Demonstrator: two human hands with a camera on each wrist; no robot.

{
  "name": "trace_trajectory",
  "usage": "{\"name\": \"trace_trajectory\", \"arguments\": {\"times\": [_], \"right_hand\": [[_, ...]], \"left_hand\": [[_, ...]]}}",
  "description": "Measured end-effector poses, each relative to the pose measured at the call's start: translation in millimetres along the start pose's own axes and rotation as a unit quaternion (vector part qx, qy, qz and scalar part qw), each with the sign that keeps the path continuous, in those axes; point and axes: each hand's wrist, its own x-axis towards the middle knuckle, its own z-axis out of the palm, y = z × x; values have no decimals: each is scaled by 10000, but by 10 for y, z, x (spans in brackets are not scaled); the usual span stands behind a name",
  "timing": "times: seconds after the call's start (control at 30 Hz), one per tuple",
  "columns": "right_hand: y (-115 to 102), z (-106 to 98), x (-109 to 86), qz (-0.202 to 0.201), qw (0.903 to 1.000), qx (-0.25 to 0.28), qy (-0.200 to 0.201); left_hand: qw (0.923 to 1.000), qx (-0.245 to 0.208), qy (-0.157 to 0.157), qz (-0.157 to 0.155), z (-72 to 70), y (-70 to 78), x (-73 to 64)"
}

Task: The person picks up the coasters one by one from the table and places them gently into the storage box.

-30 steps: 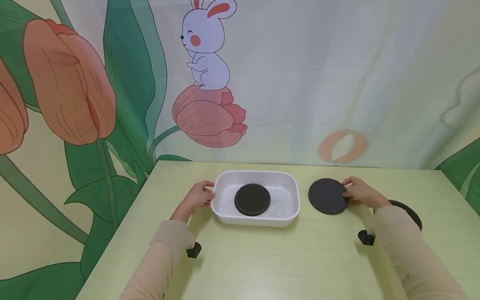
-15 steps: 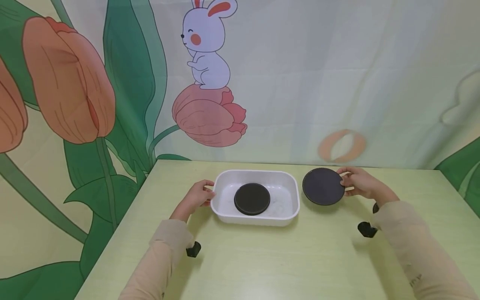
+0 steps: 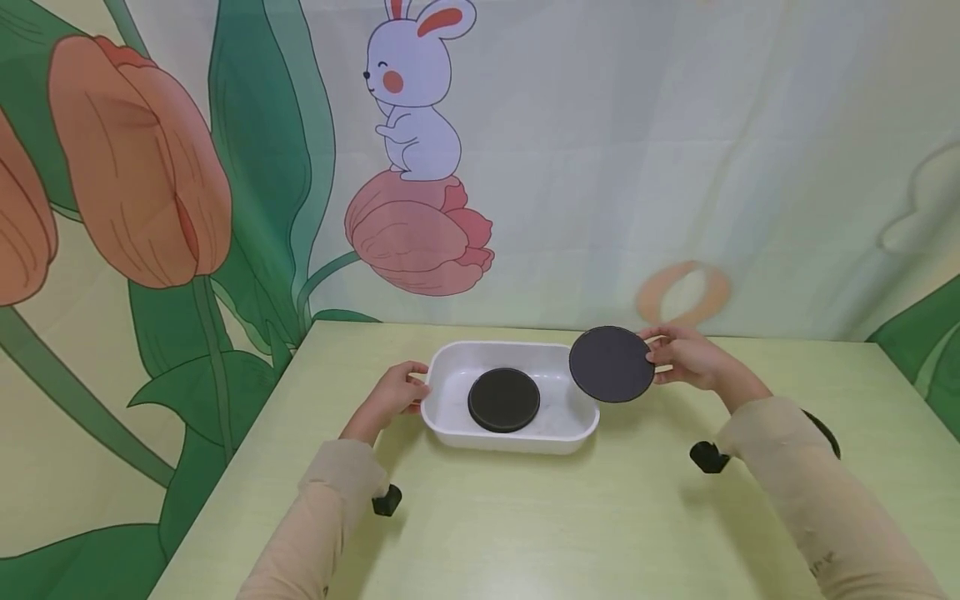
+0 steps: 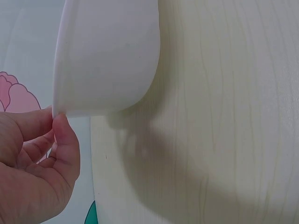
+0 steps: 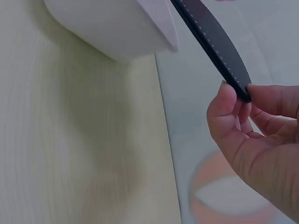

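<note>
My left hand (image 3: 393,389) pinches the left rim of a white rectangular tray (image 3: 442,425) between thumb and fingers; the left wrist view shows that grip on the tray's edge (image 4: 105,56) closely. Inside the tray one round black coaster (image 3: 504,400) lies flat. A second black coaster (image 3: 611,364) is pinched at its right edge by my right hand (image 3: 686,358). It is raised, and overlaps the tray's right rim in the head view. Pale stitching runs along the edge of this held coaster (image 5: 217,42) in the right wrist view, where it is tilted.
Part of another dark, round-edged item (image 3: 825,433) shows on the table behind my right sleeve (image 3: 795,467). The pale yellow-green table (image 3: 510,517) ends at a patterned curtain (image 3: 555,208) at the back. Small black wrist pieces jut out beside both cuffs.
My right hand has lifted the second coaster off the table and carried it leftward to the tray's right rim. My left hand and the tray have stayed in place.
</note>
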Motion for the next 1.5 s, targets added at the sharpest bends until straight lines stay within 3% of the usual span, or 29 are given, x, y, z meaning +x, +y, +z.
{"name": "trace_trajectory", "arguments": {"times": [0.5, 0.83, 1.5], "right_hand": [[-89, 540, 323, -1, 9994, 238, -269], [-83, 864, 523, 52, 9995, 242, -197], [133, 1339, 835, 471, 9954, 577, 598]], "left_hand": [[10000, 18, 1, 25, 7, -44, 47], [10000, 9, 34, -24, 0, -32, 37], [10000, -29, -4, -12, -3, -31, 38]]}}
